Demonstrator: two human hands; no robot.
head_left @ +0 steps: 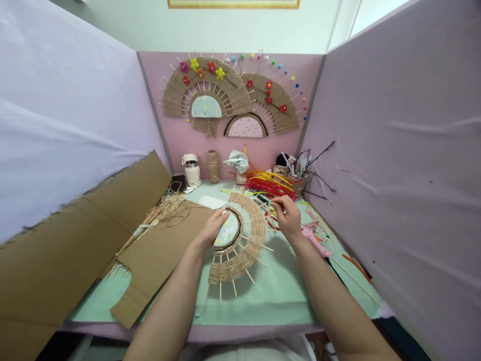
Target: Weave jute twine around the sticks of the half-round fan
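A half-round woven fan [250, 240] of tan cord on thin sticks is tilted on its side over the green table. Its centre is a pale blue patterned half disc [227, 230] edged with a dark line. My left hand [213, 228] grips the fan at this centre, thumb on top. To the right of the fan, my right hand [287, 213] is raised with thumb and fingertips pinched together near the stick tips. Whatever is between those fingertips is too small to make out.
Cardboard sheets [165, 250] and straw-like strands [165, 213] lie left. Behind are a bottle [192, 171], twine spool [213, 167], red and yellow stems [272, 185] and a pot with twigs [297, 183]. A pink glue gun [316, 243] lies beside my right forearm. Decorated fans [210, 85] hang behind.
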